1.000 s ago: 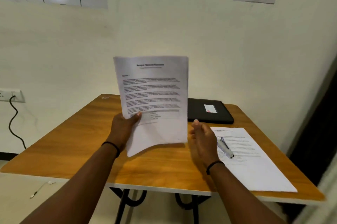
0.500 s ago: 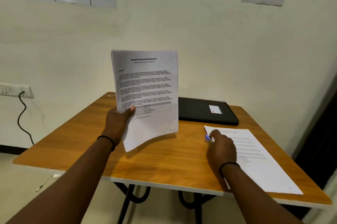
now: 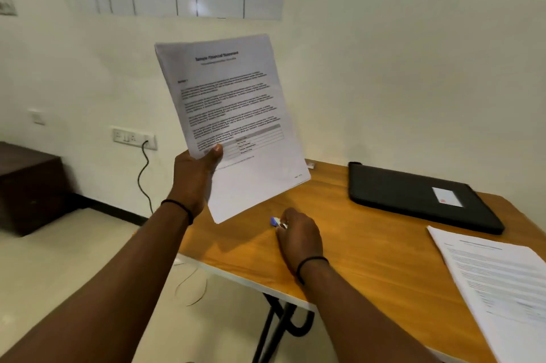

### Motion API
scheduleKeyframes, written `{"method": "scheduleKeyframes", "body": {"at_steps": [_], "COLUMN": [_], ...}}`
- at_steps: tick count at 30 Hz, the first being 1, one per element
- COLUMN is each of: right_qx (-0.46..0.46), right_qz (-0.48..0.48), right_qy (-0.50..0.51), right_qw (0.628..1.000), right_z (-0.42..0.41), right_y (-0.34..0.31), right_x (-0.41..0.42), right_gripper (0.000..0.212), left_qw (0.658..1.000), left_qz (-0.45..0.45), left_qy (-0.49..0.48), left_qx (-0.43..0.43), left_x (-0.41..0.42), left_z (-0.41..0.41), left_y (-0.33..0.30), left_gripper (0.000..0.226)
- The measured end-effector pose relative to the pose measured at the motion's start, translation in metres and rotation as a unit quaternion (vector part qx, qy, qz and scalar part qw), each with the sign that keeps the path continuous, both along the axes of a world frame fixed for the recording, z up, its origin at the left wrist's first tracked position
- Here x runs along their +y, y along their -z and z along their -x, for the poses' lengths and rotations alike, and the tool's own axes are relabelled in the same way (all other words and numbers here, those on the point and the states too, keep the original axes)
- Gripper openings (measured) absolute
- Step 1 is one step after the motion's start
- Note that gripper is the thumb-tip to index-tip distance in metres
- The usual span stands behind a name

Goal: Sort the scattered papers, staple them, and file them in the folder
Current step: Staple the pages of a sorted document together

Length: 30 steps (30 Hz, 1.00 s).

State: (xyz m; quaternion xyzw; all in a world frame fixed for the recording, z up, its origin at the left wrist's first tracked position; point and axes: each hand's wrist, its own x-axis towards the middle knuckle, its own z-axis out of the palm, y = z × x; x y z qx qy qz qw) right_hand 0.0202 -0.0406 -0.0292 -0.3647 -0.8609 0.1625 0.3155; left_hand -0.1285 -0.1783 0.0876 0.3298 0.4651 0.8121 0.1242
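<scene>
Progress: we judge the sorting done for one set; stapling looks next, filing is not yet done.
Left hand (image 3: 193, 178): we pinch the financial statement sheets (image 3: 233, 117) by their lower left edge, held tilted above the wooden surface (image 3: 369, 250).
Right hand (image 3: 298, 234): our fingers curl round the stapler (image 3: 276, 222), only its blue tip showing, low over the surface.
Folder (image 3: 413, 197): black, closed, lying at the far side, a white label on its cover.
Second paper stack (image 3: 499, 283): flat at the right edge, unstapled as far as we can tell.
Writing: the heading reads "Sample Financial Statement"; the rest is too blurred for us.
</scene>
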Motion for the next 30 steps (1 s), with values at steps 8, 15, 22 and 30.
{"method": "scheduleKeyframes", "body": {"at_steps": [8,15,22,30], "right_qx": [0.324,0.361,0.38,0.387], "right_qz": [0.261,0.421,0.296,0.263], "right_qy": [0.062,-0.195,-0.121,-0.068], "right_qw": [0.907,0.809,0.868,0.881], "right_z": [-0.015,-0.133,-0.199,-0.235], "right_y": [-0.028,-0.097,-0.106,-0.065], "right_x": [0.011,0.067,0.059,0.059], "right_gripper": [0.026,0.058,0.038,0.037], "left_qw": [0.998,0.981,0.97,0.971], "left_qz": [0.043,0.065,0.098,0.101], "left_qy": [0.051,0.183,0.22,0.215], "left_qx": [0.005,0.029,0.038,0.035], "left_x": [-0.003,0.039,0.084,0.097], "left_z": [-0.003,-0.068,-0.147,-0.178], "left_y": [0.018,0.021,0.025,0.035], "left_gripper": [0.034,0.031,0.021,0.029]}}
